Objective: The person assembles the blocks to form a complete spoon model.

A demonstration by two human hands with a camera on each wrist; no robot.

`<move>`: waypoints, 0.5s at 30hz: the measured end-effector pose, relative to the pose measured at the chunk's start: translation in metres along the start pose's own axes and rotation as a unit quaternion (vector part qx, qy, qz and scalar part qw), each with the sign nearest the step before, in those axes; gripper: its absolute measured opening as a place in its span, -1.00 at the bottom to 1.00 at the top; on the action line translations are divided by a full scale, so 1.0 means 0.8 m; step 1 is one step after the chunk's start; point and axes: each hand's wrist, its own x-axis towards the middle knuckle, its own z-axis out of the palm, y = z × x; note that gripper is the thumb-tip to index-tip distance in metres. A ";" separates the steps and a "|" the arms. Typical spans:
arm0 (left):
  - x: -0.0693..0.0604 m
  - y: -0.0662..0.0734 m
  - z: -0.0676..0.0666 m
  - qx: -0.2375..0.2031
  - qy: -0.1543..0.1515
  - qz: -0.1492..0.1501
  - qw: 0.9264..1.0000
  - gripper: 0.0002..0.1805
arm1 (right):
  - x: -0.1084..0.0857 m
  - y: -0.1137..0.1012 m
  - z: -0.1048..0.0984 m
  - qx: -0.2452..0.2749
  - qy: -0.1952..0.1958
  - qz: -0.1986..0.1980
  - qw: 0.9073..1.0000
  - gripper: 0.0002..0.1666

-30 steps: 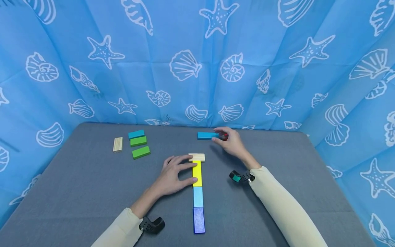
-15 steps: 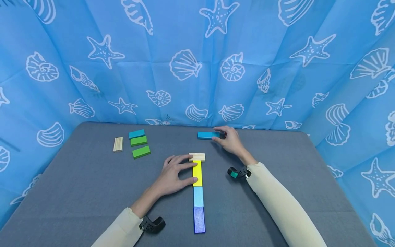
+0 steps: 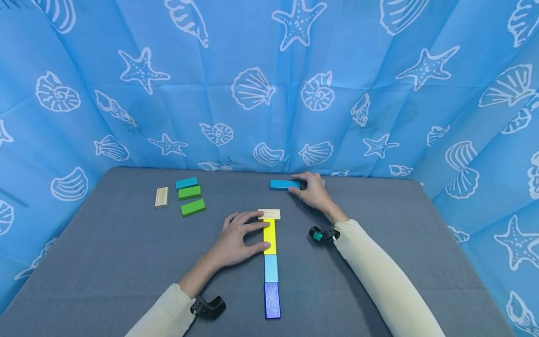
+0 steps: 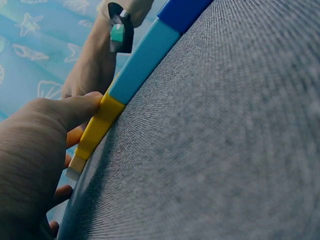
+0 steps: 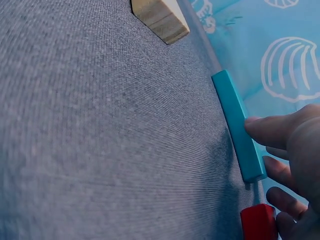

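Upper left of the frame, on the grey surface [image 3: 126, 262]: one plain wooden block [image 3: 161, 197], lengthwise; one teal block [image 3: 186, 182], just beside a first green block [image 3: 189, 192]; a second green block [image 3: 193, 208], slightly apart below. Lower centre: left hand [image 3: 236, 238], thumb and fingers spread apart, tips resting at the yellow block [image 3: 270, 241] and apparently at the wooden crosspiece [image 3: 271, 214] over its top end. Below the yellow block, end to end: one light-blue block [image 3: 271, 268], then one dark-blue block [image 3: 272, 301]. Right of centre, near the surface's far edge: one bright-blue block [image 3: 280, 185], flat, crosswise, its right end between thumb and finger of the right hand [image 3: 311, 189], which pinches it across the long sides. Right wrist view, lower right: one red block [image 5: 259, 222], just beyond the bright-blue block's end. Handling, judged: bright-blue block likely light painted wood, rigid, hardly fragile, perhaps slightly slick; best held by both long sides, near the middle for balance.
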 end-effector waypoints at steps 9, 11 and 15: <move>0.000 0.000 0.000 -0.001 0.003 0.005 1.000 -0.39 | 0.003 -0.003 0.002 -0.013 -0.003 0.003 1.000 -0.51; 0.000 0.000 0.000 0.000 0.002 0.004 1.000 -0.39 | 0.004 -0.005 0.003 -0.014 -0.004 0.004 1.000 -0.52; 0.000 0.001 0.000 0.001 0.003 0.002 1.000 -0.39 | 0.004 -0.006 0.004 -0.016 -0.002 0.002 1.000 -0.55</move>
